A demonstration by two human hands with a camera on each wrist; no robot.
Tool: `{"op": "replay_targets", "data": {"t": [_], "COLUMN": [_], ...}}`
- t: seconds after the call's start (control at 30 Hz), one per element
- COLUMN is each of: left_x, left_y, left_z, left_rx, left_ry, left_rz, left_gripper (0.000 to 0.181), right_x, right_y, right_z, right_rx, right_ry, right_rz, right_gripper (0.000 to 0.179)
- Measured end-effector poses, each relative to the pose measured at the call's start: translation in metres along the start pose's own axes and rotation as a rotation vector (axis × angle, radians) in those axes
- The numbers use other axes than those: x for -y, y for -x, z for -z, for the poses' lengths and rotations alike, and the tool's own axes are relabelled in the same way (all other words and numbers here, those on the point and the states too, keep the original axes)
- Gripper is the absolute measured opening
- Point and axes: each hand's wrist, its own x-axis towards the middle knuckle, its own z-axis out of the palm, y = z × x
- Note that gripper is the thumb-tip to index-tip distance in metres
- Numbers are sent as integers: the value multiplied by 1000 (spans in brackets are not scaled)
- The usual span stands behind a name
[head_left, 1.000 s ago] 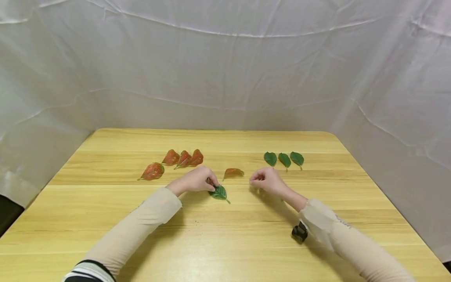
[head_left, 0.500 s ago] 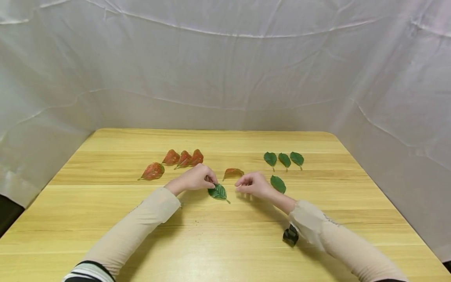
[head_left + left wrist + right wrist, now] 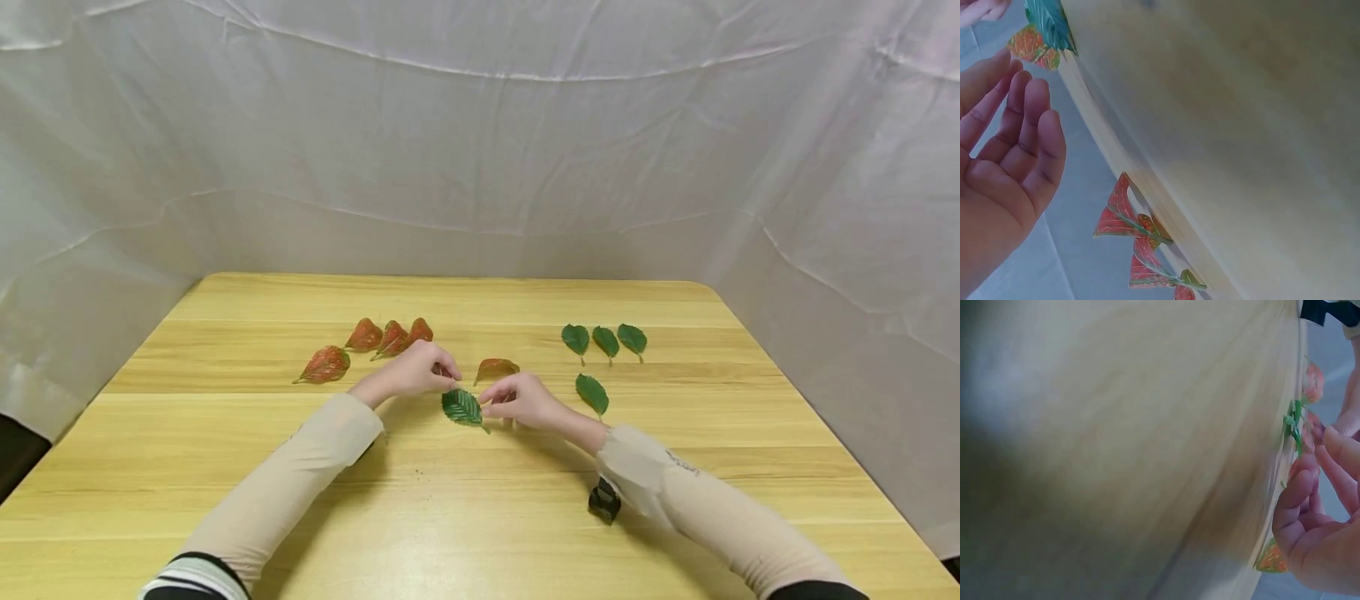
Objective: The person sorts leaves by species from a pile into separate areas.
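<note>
In the head view a green leaf [image 3: 461, 407] lies between the two hands on the wooden table, its stem toward the front. My left hand [image 3: 411, 369] is just behind and left of it. In the left wrist view its thumb and fingers are bent loosely, nothing seen between the tips, apart from the green leaf [image 3: 1050, 25]. My right hand [image 3: 525, 402] reaches the leaf's right edge, thumb and forefinger apart; whether they touch it I cannot tell. Behind the hands lies a curled red leaf [image 3: 497, 368].
Several red leaves [image 3: 365, 334] lie at the back left, some overlapping, with one red leaf [image 3: 327, 365] nearer. At the back right are three green leaves [image 3: 606, 340] in a row and one green leaf [image 3: 592, 393] before them. Pale cloth [image 3: 480, 167] surrounds the wooden table [image 3: 450, 517].
My right hand has moved left to the middle leaf, uncovering a green leaf on the right. My left hand has drawn slightly back and away from the middle leaf.
</note>
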Motion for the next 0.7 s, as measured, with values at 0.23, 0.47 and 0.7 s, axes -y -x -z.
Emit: {"op": "replay_targets", "data": {"t": [0.23, 0.47, 0.7], "left_x": [5, 5, 5], "left_y": [-7, -18, -31], "left_z": [2, 4, 4], "left_rx": [-28, -45, -20], "left_ry": [25, 95, 253], "left_rz": [51, 170, 322], "left_gripper": [10, 12, 19], "right_x": [0, -1, 2], "right_y": [-5, -7, -9], "right_z": [-5, -6, -7], "right_rx": [85, 122, 147], "right_ry": [19, 76, 135], "right_rz": [14, 20, 71], "right_gripper": [22, 25, 22]}}
